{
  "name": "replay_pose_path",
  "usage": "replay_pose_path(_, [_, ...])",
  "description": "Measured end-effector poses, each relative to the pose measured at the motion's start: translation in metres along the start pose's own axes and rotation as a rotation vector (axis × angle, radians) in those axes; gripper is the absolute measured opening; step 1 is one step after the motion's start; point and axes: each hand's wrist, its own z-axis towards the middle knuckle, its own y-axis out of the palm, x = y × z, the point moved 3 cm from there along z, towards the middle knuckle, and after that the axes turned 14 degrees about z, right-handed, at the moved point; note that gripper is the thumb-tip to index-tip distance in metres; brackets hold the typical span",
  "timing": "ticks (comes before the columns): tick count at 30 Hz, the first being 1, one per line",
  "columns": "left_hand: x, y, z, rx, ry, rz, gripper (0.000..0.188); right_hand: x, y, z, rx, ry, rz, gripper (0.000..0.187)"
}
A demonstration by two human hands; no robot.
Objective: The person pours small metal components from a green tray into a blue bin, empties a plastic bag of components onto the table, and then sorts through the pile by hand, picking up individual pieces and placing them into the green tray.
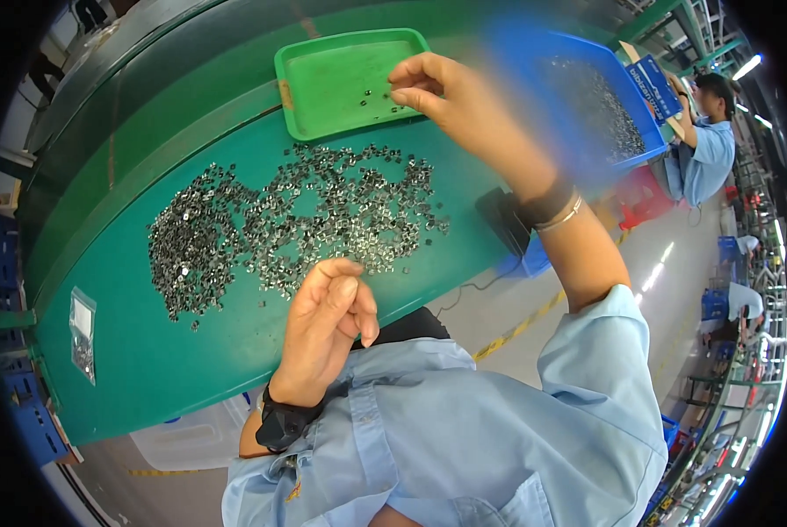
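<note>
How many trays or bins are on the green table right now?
2: a green tray at the far edge under the right hand, and a blue bin of small metal parts right of it.

One green tray; one blue bin; two hands; countless metal parts.

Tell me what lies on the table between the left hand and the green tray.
In the head view, a spread pile of small metal parts lies between the left hand and the green tray.
</note>
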Motion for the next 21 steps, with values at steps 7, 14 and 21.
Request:
replay_pose_path(7, [-0.002,-0.005,-0.002,0.017,-0.022,0.041,0.016,0.042,-0.013,-0.044,-0.114,0.221,-0.145,0.011])
replay_pose_path(14, [-0.003,-0.003,-0.002,-0.039,-0.031,0.032,0.015,0.042,-0.005,-0.06,-0.196,0.177,-0.25,0.011])
replay_pose_path(21, [-0.002,0.005,-0.004,0.132,-0.02,0.147,0.013,0.04,-0.006,-0.067,-0.249,0.003,-0.38,0.014])
